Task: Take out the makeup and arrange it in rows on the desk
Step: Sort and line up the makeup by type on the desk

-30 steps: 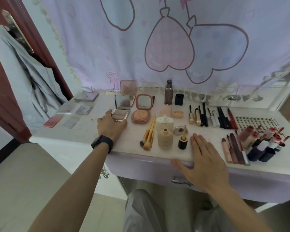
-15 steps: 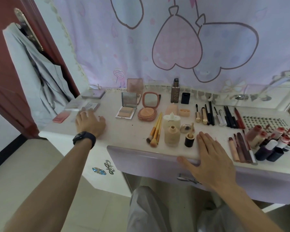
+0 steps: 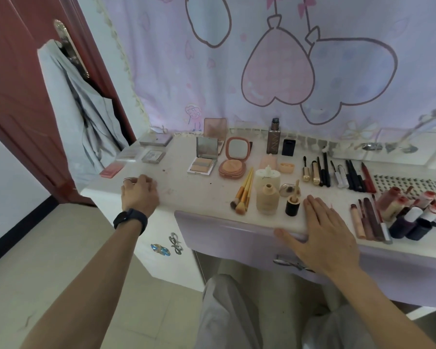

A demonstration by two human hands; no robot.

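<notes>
Makeup lies in rows on the pale desk (image 3: 186, 195). My left hand (image 3: 139, 193) sits near the desk's front left corner with its fingers curled down over a small clear palette, which is hidden beneath it. Behind it lie a pink palette (image 3: 111, 170), two clear palettes (image 3: 153, 156) and a grey one (image 3: 156, 139). An open powder compact (image 3: 204, 159) and a round blush compact (image 3: 233, 161) stand at the middle. My right hand (image 3: 325, 230) rests flat on the front edge, beside a small black pot (image 3: 292, 206) and a foundation bottle (image 3: 267, 201).
Brushes (image 3: 243, 195), mascaras and pencils (image 3: 337, 176), lip products (image 3: 370, 222) and dark bottles (image 3: 410, 222) fill the right side. A drawer front with a handle (image 3: 291, 264) is below my right hand. A red door (image 3: 15, 96) with hanging grey cloth stands to the left.
My left hand left the open powder compact, moved left to the clear palette and drew back toward the front edge with it covered. My right hand stayed put.
</notes>
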